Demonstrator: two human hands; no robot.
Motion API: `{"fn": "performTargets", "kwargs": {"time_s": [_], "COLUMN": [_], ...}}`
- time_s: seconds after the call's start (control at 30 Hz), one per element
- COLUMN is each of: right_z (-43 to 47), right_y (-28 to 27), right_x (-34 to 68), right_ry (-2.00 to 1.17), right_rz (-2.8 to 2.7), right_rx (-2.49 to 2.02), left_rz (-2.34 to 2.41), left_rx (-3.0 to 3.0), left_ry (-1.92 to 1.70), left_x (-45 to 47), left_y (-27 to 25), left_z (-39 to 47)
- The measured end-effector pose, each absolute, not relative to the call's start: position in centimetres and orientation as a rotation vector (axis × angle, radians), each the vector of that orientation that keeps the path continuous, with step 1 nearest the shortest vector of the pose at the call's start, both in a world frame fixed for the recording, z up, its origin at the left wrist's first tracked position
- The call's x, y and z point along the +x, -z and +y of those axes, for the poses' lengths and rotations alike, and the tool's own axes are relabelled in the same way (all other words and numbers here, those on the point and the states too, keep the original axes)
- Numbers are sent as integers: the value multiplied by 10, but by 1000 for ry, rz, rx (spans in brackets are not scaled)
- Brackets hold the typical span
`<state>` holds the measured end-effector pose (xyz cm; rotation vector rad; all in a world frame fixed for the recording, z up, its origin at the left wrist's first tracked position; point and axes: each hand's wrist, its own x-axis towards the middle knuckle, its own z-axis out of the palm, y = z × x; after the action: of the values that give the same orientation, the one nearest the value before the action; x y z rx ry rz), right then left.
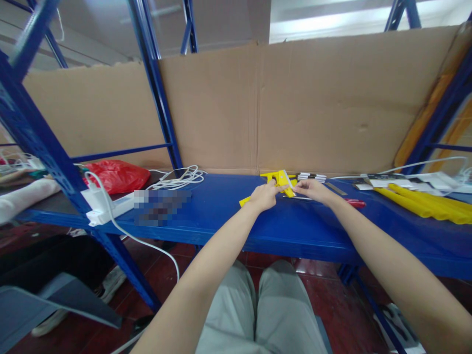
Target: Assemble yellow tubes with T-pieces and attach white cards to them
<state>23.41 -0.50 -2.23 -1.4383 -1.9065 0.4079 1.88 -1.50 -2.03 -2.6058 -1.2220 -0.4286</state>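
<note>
My left hand [263, 196] rests on a yellow flat piece [275, 178] on the blue bench, its index finger reaching toward a narrow white strip [287, 180] on the yellow. A yellow end [244, 201] also sticks out left of that hand. From the right, my right hand [311, 189] pinches the strip's lower end between thumb and fingers. Close beneath the right hand lies a thin light rod [298, 197]. A red handle-like object [356, 202] lies by the right forearm; whether it joins the rod is hidden.
Black-and-white small items [311, 177] lie behind my right hand. Yellow folded material [424, 204] and papers are at right. A white power strip [114, 209], coiled cable [180, 179] and red bag [116, 176] stand left. A cardboard wall [313, 108] closes the back; blue posts [155, 83] rise there.
</note>
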Motion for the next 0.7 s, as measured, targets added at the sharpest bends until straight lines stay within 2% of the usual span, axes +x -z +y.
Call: {"fn": "performTargets", "kwargs": {"time_s": [0.13, 0.2, 0.33, 0.53, 0.7], "right_z": [-7, -12, -17, -5, 4], "right_y": [14, 9, 8, 19, 26], "right_x": [252, 261, 271, 268, 264], "right_ry": [34, 128, 96, -73, 58], "right_rz": [-1751, -1651, -1598, -1603, -1641], "right_rx": [-1811, -2025, -2224, -2225, -2322], "left_rz": [-1253, -1280, -1366, -1452, -1406], "left_rx": [-2645, -2652, -2653, -2655, -2651], "left_ry": [455, 494, 574, 557, 496], "left_x": [20, 18, 13, 13, 13], "left_y": [21, 20, 17, 14, 13], "left_z": [-13, -11, -9, -11, -13]}}
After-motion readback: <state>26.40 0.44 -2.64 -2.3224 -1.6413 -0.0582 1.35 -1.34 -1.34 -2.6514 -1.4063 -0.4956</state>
